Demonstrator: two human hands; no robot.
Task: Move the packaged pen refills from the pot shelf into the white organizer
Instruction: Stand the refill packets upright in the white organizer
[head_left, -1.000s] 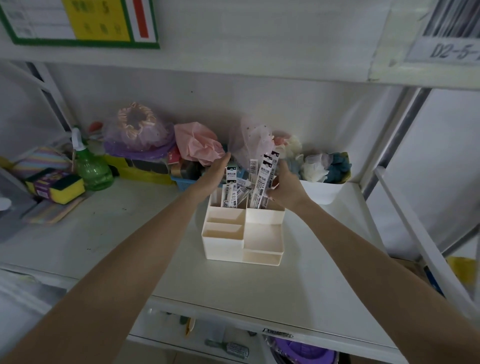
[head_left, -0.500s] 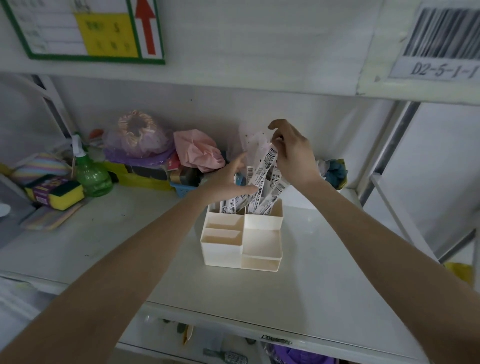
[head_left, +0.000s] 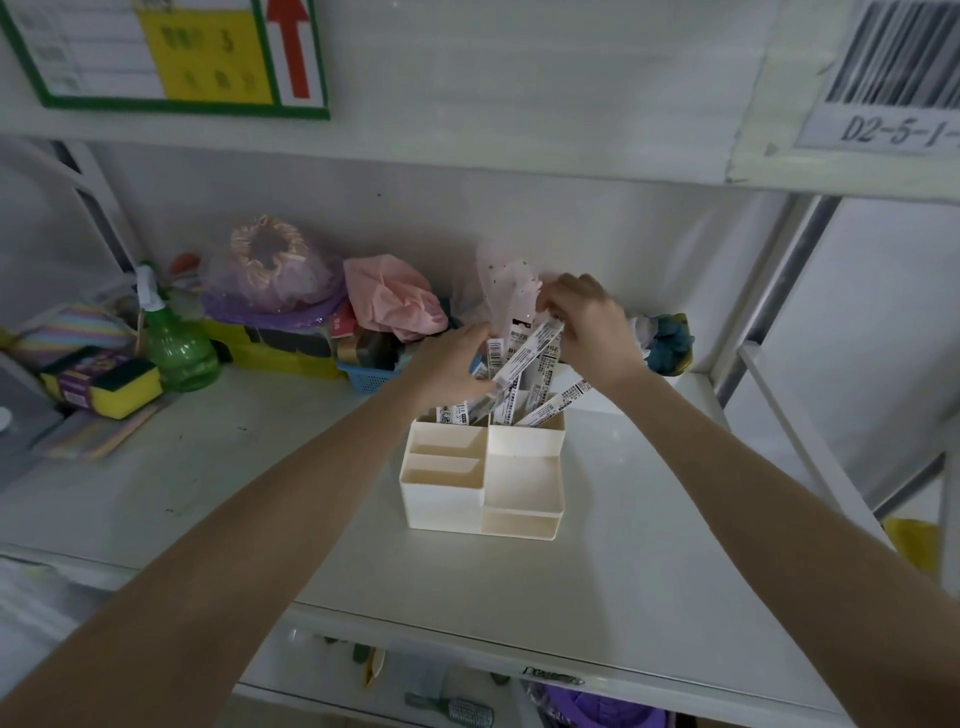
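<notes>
A white organizer (head_left: 483, 493) with several compartments stands on the shelf (head_left: 571, 571) in the middle of the view. Several packaged pen refills (head_left: 540, 400) stick up from its two tall rear compartments, leaning at different angles. My right hand (head_left: 587, 322) pinches the top end of one slanted refill pack (head_left: 530, 351) above the organizer. My left hand (head_left: 452, 364) is at the lower end of the same pack and touches the refills in the left rear compartment. The front compartments hold nothing.
Along the back wall lie a green spray bottle (head_left: 176, 343), packed sponges (head_left: 104, 382), a bagged scrunchie (head_left: 270, 265), pink fabric (head_left: 389, 296), a small blue basket (head_left: 371, 379) and a white pot with plush items (head_left: 665, 338). A metal frame post (head_left: 789, 270) rises at right.
My right hand has come down from its raised position, lowering the refill pack toward the organizer. My left hand has closed in on the pack's lower end.
</notes>
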